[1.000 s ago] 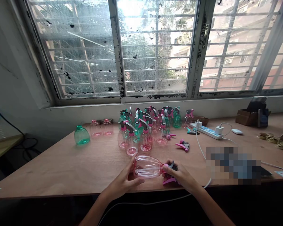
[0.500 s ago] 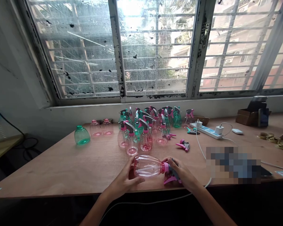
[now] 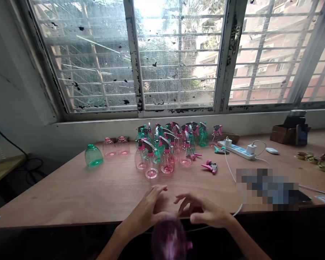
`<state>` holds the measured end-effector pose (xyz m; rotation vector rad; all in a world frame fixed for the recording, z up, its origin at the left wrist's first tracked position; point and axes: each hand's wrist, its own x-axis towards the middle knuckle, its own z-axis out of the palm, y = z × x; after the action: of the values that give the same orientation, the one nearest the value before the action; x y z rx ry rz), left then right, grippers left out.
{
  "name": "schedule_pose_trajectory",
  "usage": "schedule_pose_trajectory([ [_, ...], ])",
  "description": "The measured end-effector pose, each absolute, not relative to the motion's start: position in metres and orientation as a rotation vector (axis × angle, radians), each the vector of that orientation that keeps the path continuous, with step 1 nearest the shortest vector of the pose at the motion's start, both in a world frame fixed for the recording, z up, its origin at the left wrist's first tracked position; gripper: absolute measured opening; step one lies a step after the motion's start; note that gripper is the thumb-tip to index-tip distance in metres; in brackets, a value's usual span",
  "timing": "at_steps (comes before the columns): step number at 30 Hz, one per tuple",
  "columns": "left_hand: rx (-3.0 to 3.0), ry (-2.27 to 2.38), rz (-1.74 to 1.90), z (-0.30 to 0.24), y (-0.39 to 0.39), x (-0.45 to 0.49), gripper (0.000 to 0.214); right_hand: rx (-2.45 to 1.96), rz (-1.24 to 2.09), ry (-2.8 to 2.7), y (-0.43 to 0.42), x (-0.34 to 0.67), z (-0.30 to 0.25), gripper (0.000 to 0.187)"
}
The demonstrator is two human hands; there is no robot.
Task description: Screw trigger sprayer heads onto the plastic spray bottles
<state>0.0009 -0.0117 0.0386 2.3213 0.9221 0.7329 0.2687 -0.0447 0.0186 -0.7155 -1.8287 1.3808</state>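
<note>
A pink spray bottle (image 3: 168,240), smeared by motion, is low in view in front of the table's near edge, with its rounded body towards me. My left hand (image 3: 144,211) has its fingers stretched out over the edge, its thumb just above the bottle; whether it touches is hard to tell. To the right, my right hand (image 3: 206,210) is open, fingers spread and curved, apart from the bottle. Beyond the hands stand several pink and green spray bottles with trigger heads, among them a front pink bottle (image 3: 151,169). A loose pink-and-grey spray head (image 3: 210,166) lies right of them.
On the left are a green bottle without a head (image 3: 94,157) and two pink ones (image 3: 109,148). Green-handled pliers (image 3: 220,151), a white power strip (image 3: 237,150) with cables and a brown box (image 3: 284,134) occupy the right. A pixelated patch hides part of the table.
The pink spray bottle, held level between both hands before, has come down past the table edge towards me. My right hand has let go of its head, and my left hand's fingers have opened.
</note>
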Motion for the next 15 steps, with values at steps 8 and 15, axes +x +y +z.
schedule_pose_trajectory([
  [8, 2.549, 0.975, 0.701, 0.032, -0.015, 0.005, 0.053, -0.570, 0.792, -2.430, -0.071, 0.201, -0.025, 0.044],
  [15, 2.555, 0.984, 0.667, 0.036, -0.016, 0.006, 0.053, -0.769, 0.782, -2.589, -0.062, 0.176, -0.062, 0.061],
])
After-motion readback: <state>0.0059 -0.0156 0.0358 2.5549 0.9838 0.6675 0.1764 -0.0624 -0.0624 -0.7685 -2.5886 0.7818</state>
